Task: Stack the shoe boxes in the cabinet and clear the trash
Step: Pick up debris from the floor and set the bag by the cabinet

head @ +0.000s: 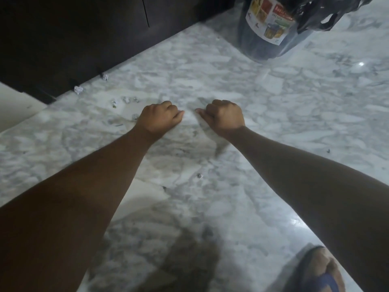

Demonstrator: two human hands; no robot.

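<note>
Both my arms reach out over the marble floor. My left hand and my right hand are curled into fists, backs up, thumbs pointing at each other. Nothing shows inside either fist. Small crumpled paper scraps lie on the floor: one and another along the cabinet's foot, several tiny bits just left of my left hand, and one between my forearms. A dark trash bin with a black bag and a printed label stands at the upper right.
The dark cabinet runs along the upper left, its doors closed. A white flat surface shows at the left edge. My foot in a sandal is at the bottom right.
</note>
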